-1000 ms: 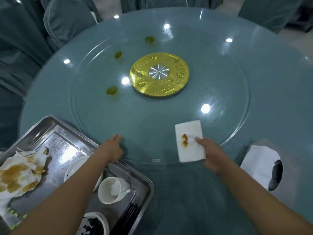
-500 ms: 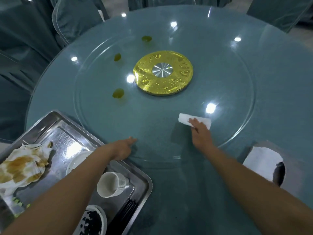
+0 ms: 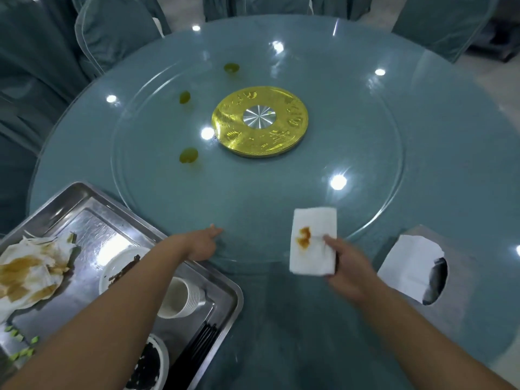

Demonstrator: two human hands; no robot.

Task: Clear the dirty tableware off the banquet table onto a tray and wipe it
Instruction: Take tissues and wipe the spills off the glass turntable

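A: Since half a second back, the right hand (image 3: 347,266) has drawn nearer, off the farther glass. The tissue (image 3: 313,240), pressed flat then, is now lifted with a brown stain facing up.

B: How is it held?

A: By its near right edge, with the thumb on top and the fingers curled beneath, over the near rim of the turntable (image 3: 365,164). The left hand (image 3: 201,244) holds nothing. Its forefinger points straight at that rim and seems to touch it; I cannot make out the other fingers.

B: How will the tissue handle?

A: Light, soft and floppy, I judge. Folded thick it keeps some shape, but once damp it may tear. Better to refold it to a clean face and press on its middle with flat fingers than to drag it by a corner.

B: What is left to wipe?

A: Three olive spots (image 3: 188,155) on the left of the turntable, left of the gold hub (image 3: 260,125) and well apart from the tissue. Turning the glass would probably bring them near.

B: And the surface?

A: Glossy glass showing bright ceiling lights. It is likely slick, so oily spots could smear wider. The round table (image 3: 464,142) under it is teal.

B: The rest of the room?

A: The tray (image 3: 84,192) sits near left with stained napkins (image 3: 28,271), a plate (image 3: 118,266), a cup (image 3: 180,298) and black chopsticks (image 3: 202,344). A tissue box (image 3: 450,243) stands near right. Covered chairs (image 3: 112,32) ring the far side.
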